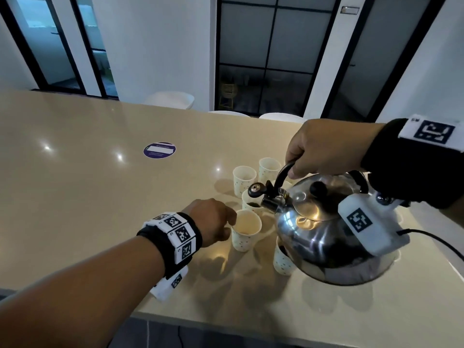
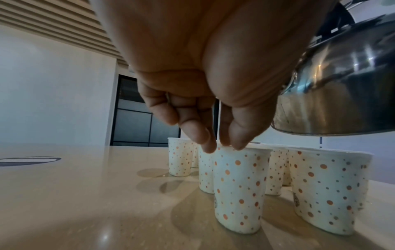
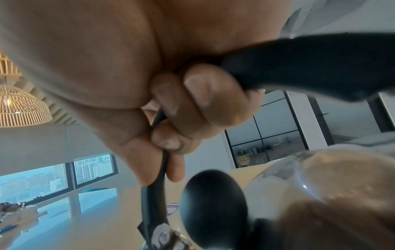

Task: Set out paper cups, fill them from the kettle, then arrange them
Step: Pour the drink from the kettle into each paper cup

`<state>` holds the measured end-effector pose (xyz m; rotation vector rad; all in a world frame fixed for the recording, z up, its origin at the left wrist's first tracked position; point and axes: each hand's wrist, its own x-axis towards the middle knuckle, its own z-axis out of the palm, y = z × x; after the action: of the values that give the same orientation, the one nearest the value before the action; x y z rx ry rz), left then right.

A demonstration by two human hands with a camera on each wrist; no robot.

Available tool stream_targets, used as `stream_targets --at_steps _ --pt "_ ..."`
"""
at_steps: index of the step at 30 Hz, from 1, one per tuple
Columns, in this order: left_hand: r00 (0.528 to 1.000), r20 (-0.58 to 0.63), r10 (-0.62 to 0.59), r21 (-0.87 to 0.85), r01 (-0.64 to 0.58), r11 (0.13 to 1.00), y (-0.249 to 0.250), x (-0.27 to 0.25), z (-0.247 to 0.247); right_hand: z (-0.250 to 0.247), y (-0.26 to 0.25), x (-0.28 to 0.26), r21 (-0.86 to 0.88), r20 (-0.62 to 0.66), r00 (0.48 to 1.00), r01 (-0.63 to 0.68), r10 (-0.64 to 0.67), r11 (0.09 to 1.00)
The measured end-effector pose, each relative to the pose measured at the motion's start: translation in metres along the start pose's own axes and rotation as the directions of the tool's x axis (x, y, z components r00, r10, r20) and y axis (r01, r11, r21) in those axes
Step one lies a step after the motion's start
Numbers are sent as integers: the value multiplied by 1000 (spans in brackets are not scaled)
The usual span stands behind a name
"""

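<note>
Several dotted white paper cups stand grouped on the beige counter (image 1: pixel 75 172). My left hand (image 1: pixel 213 219) pinches the rim of the nearest cup (image 1: pixel 246 231), seen close in the left wrist view as the cup (image 2: pixel 237 191) under my thumb and fingers (image 2: pixel 205 135). My right hand (image 1: pixel 324 146) grips the black handle (image 1: pixel 283 172) of a steel kettle (image 1: pixel 326 234) held above the counter, tilted, its spout (image 1: pixel 268 202) over another cup (image 1: pixel 251 203) with dark liquid inside. In the right wrist view my fingers (image 3: pixel 203 101) wrap the handle (image 3: pixel 310 67), above the black lid knob (image 3: pixel 211 208).
Two more cups (image 1: pixel 243 179) (image 1: pixel 268 169) stand behind; one cup (image 1: pixel 282 261) is partly hidden under the kettle. A round purple sticker (image 1: pixel 159 150) lies on the counter to the left. A black cable (image 1: pixel 437 242) trails right. White stools (image 1: pixel 170 99) stand beyond the far edge.
</note>
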<state>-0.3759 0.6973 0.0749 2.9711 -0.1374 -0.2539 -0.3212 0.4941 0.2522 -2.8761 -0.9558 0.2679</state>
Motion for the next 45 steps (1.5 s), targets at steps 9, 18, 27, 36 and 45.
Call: stream_targets --at_steps 9,18,27,36,45 --pt "998 6 56 -45 -56 997 -5 8 3 8 -10 17 -77 47 999 -13 16 997" --pt "997 32 66 -27 -65 998 -6 11 1 12 -18 28 -145 77 996 -25 36 989" --pt "997 25 79 -30 -78 996 -8 13 1 12 -20 31 -156 90 995 -35 50 987" --pt "996 38 84 -42 -83 996 -10 16 -1 14 -21 33 -172 104 993 -33 51 985" --pt "995 31 96 -70 -94 993 -11 17 -1 14 -21 32 -185 117 992 -25 48 982"
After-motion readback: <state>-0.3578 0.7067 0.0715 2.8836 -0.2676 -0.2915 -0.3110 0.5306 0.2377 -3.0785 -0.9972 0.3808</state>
